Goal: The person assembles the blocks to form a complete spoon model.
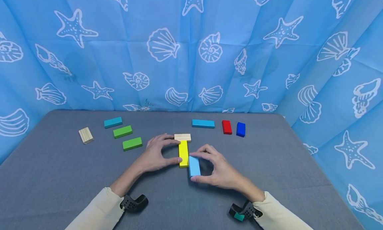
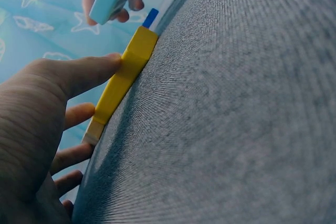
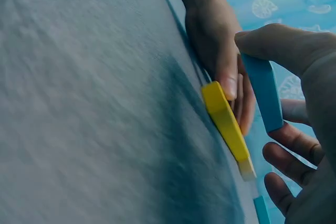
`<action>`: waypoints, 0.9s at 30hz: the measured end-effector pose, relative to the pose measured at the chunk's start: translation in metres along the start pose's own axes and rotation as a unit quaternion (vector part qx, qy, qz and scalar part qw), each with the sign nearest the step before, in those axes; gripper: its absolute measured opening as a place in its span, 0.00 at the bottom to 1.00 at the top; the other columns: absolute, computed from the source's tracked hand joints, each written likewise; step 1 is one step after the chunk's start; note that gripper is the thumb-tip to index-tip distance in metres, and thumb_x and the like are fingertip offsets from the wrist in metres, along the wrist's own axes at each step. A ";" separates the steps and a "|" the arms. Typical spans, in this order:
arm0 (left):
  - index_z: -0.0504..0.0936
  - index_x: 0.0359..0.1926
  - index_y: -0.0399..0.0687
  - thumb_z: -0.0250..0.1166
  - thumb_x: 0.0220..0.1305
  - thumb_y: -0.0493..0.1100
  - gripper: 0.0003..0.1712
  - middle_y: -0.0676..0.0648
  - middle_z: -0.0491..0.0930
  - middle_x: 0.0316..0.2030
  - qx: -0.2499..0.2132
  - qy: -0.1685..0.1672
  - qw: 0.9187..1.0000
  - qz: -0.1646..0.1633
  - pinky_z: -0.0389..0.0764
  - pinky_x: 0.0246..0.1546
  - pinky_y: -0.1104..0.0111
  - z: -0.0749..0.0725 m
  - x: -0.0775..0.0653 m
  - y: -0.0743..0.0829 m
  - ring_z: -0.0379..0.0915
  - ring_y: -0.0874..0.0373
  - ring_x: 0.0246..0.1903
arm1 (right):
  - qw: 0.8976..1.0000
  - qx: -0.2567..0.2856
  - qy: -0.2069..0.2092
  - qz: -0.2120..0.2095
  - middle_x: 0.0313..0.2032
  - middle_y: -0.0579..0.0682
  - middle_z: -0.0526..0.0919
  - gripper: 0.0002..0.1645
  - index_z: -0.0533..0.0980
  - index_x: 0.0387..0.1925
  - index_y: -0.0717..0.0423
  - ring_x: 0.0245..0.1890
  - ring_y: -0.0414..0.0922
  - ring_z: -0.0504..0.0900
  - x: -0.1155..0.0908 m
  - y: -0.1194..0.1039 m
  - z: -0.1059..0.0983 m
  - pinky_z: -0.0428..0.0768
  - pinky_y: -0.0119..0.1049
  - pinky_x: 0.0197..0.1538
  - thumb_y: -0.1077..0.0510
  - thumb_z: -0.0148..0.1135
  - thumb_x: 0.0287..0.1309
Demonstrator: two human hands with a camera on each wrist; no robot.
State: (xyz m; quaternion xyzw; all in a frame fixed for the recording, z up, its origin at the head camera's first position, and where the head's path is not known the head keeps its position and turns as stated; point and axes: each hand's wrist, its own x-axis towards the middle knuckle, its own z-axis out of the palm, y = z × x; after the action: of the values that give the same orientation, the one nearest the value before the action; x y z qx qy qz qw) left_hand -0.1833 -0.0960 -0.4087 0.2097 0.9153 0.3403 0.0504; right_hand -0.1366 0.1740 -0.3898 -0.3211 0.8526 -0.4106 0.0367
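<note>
A yellow block (image 1: 183,154) lies lengthwise on the grey table, its far end against a plain wooden block (image 1: 182,137) set crosswise. My left hand (image 1: 156,156) is beside the yellow block, its extended thumb and index fingertip touching the left side. With thumb and fingers, my right hand (image 1: 219,170) pinches a light blue block (image 1: 194,166) by its two ends. In the right wrist view this light blue block (image 3: 262,90) is raised off the tabletop, close to the right of the yellow block (image 3: 227,121).
On the left lie a wooden block (image 1: 86,135), a teal block (image 1: 113,122) and two green blocks (image 1: 123,132). Farther right are a blue block (image 1: 203,123), a red block (image 1: 227,127) and a dark blue block (image 1: 240,129). A patterned curtain (image 1: 185,73) hangs behind the table.
</note>
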 end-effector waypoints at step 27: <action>0.81 0.64 0.60 0.73 0.56 0.63 0.35 0.45 0.68 0.70 0.012 0.012 1.000 0.000 0.44 0.71 0.34 0.003 0.000 0.001 0.49 0.39 0.75 | 0.999 -0.015 -0.035 0.019 0.52 0.34 0.70 0.38 0.79 0.63 0.43 0.57 0.40 0.67 -0.005 -0.007 0.024 0.72 0.48 0.59 0.38 0.78 0.51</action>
State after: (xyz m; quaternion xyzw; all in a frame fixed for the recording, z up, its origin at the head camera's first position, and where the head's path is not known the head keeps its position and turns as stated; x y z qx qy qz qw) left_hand -0.1826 -0.0938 -0.4103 0.2064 0.9198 0.3316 0.0365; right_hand -0.1212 0.1569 -0.4015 -0.3197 0.8628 -0.3854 0.0688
